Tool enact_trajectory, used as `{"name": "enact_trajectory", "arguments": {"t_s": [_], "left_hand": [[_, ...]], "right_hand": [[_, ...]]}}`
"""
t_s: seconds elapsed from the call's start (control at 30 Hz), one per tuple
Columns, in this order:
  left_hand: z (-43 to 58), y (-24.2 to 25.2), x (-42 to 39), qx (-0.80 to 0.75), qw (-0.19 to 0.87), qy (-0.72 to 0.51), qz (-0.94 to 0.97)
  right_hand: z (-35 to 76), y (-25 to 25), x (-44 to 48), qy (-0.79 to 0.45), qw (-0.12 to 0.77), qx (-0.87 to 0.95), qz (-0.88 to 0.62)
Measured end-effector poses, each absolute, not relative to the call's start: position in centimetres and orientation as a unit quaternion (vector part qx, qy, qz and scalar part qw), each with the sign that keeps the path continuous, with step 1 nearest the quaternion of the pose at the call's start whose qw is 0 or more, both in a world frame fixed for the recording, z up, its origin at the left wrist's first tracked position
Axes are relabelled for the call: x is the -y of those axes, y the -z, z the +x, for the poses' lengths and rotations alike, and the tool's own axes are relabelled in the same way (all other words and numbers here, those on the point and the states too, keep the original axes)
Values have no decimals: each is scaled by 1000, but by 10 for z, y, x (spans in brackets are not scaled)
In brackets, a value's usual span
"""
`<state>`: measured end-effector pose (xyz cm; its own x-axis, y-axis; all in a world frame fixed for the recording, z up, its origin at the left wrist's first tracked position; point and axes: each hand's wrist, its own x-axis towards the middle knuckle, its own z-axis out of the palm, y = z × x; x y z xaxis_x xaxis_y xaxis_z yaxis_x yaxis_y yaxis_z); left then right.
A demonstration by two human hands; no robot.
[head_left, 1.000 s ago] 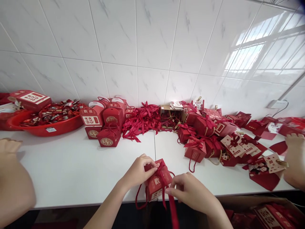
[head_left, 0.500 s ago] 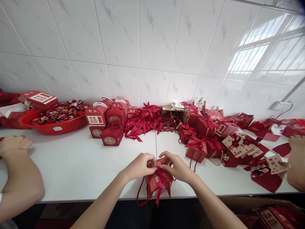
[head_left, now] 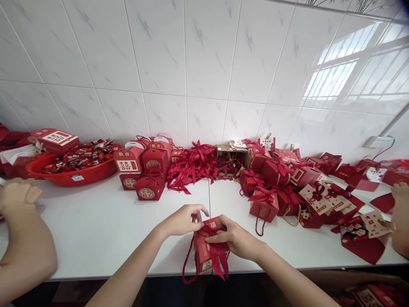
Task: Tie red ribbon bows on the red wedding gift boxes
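Observation:
A small red gift box (head_left: 204,251) with a cord handle stands at the near edge of the white table (head_left: 102,230). A red ribbon (head_left: 219,258) crosses its top and its ends hang down the front. My left hand (head_left: 183,219) pinches the ribbon at the box's top left corner. Over the top of the box, my right hand (head_left: 233,238) has its fingers closed on the ribbon at the knot. Both hands touch the box.
A heap of loose red ribbons (head_left: 191,164) lies at the back centre. Finished boxes (head_left: 143,166) stand to its left, and a red basin of sweets (head_left: 73,164) sits further left. Tied boxes and flat cards (head_left: 287,187) crowd the right. Other people's hands (head_left: 17,196) show at both edges.
My hands have come together on top of the box and drawn the ribbon into a knot. The long loose end no longer trails below the table edge.

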<state>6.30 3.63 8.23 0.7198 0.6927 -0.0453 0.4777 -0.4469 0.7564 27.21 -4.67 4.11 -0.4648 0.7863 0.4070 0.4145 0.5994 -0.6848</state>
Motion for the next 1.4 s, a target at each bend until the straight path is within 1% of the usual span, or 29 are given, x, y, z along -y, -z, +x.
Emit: {"name": "enact_trajectory", "arguments": {"t_s": [0.17, 0.27, 0.37, 0.47, 0.6, 0.7, 0.8, 0.9, 1.13, 1.2, 1.33, 1.4], "left_hand": [[65, -92, -36, -301, 348, -48, 886], [67, -94, -38, -295, 323, -8, 899], [68, -94, -40, -284, 338, 15, 897], [68, -90, -41, -257, 382, 0, 888], [69, -79, -45, -236, 441, -51, 864], [69, -72, -48, -250, 448, -75, 855], [69, -70, -50, -262, 454, -51, 850], [69, -74, -49, -275, 436, -48, 856], [73, -71, -50, -367, 418, -72, 828], [73, -72, -49, -355, 417, -76, 834], [71, -78, -48, -284, 472, -73, 831], [71, -79, -48, -273, 479, -72, 831]], "right_hand": [[279, -33, 39, -237, 290, 862, -342], [281, -29, 36, -232, 278, 867, -341], [282, -29, 36, -230, 282, 870, -334], [284, -29, 36, -231, 286, 874, -319], [286, -28, 36, -215, 291, 880, -308], [287, -27, 35, -205, 289, 881, -312], [287, -28, 35, -208, 289, 881, -310], [287, -30, 36, -215, 290, 883, -302], [287, -31, 36, -220, 284, 884, -298], [287, -31, 36, -217, 282, 885, -300], [288, -29, 36, -218, 302, 871, -319], [288, -27, 36, -221, 315, 864, -324]]}}
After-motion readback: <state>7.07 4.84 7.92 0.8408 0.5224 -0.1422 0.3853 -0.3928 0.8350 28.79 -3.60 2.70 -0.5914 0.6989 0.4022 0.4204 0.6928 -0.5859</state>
